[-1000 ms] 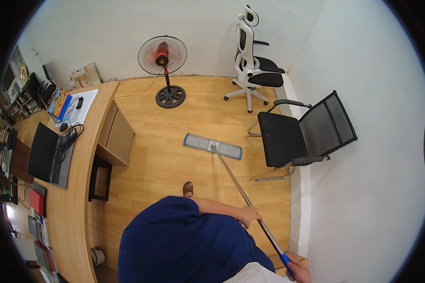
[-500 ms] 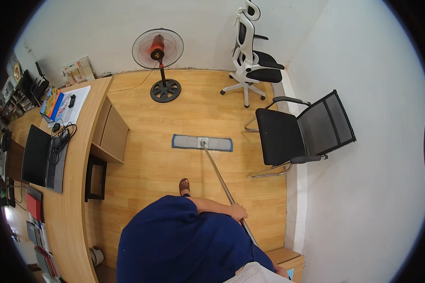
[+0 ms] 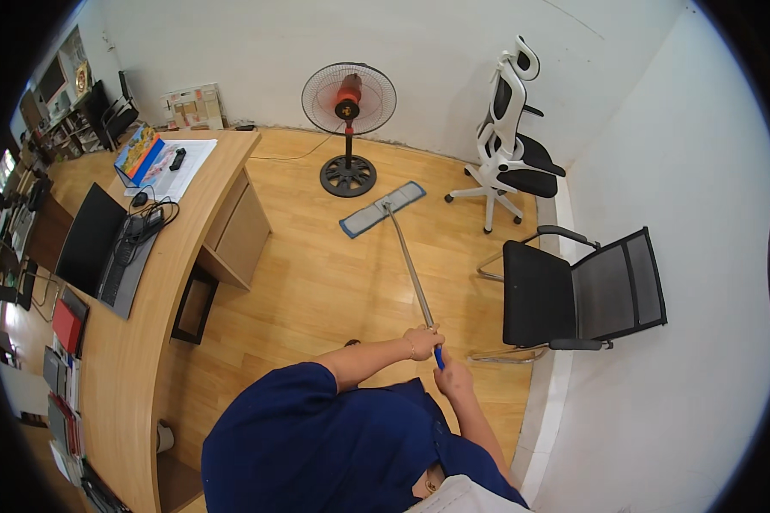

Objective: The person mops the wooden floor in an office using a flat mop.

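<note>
A flat mop with a grey, blue-edged head lies on the wood floor, its head slanted up toward the right, just in front of the fan's base. Its metal pole runs back toward me and ends in a blue grip. My left hand is wrapped round the pole just above that grip. Lower down, my right hand closes on the blue grip, its thumb laid along it. Both forearms reach forward from my dark blue top.
A standing fan stands beyond the mop head. On the right are a white-framed swivel chair and a black armchair by the wall. Along the left runs a wooden desk holding a laptop, cables and papers.
The mop head has slid forward toward the fan and turned from level to slanted. Both hands have moved forward, and my right hand now shows on the blue grip. The view has shifted left.
</note>
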The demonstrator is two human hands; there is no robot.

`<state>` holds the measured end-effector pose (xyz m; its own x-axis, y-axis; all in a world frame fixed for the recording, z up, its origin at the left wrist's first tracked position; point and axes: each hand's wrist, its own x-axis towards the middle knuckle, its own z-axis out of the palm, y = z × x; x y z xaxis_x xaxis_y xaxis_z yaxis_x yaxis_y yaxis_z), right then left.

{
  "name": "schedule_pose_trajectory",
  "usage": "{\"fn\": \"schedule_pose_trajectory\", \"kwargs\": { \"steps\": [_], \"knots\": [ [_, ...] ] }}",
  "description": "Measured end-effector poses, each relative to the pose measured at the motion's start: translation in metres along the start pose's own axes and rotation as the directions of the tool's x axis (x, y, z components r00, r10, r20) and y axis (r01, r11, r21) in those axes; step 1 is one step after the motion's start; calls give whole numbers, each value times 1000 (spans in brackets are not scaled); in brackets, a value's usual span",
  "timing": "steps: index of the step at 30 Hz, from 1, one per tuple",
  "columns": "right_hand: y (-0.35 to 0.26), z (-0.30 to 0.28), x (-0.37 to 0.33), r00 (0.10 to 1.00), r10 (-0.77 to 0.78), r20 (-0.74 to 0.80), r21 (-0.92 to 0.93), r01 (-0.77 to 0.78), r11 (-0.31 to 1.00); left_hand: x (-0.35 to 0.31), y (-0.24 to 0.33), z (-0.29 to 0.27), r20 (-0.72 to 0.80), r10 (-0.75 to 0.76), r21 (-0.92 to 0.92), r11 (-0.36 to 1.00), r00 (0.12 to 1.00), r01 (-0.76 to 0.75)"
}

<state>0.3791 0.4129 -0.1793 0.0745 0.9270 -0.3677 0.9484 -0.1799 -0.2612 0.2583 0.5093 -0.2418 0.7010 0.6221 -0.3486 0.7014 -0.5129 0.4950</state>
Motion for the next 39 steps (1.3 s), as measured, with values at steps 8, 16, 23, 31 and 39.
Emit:
{"fn": "schedule_pose_trajectory", "kwargs": {
  "steps": [8,16,23,31,39],
  "knots": [
    [18,-7,28,994,-24,104,326,-12,945,8,-16,8,-131,7,-61,998,991,-15],
    [66,-83,-172,972,12,233,361,-98,927,-3,23,64,-121,223,-72,970,967,-232],
    [122,-141,-286,845,193,498,425,-433,795,-24,109,78,-51,609,-260,757,791,-600],
    [56,-119,-210,993,-28,117,97,16,995,-18,36,58,-176,346,-13,935,922,-353],
    [-25,-99,-100,980,-143,139,-26,148,989,-2,-65,17,-247,-13,89,995,969,36]
  ]
}}
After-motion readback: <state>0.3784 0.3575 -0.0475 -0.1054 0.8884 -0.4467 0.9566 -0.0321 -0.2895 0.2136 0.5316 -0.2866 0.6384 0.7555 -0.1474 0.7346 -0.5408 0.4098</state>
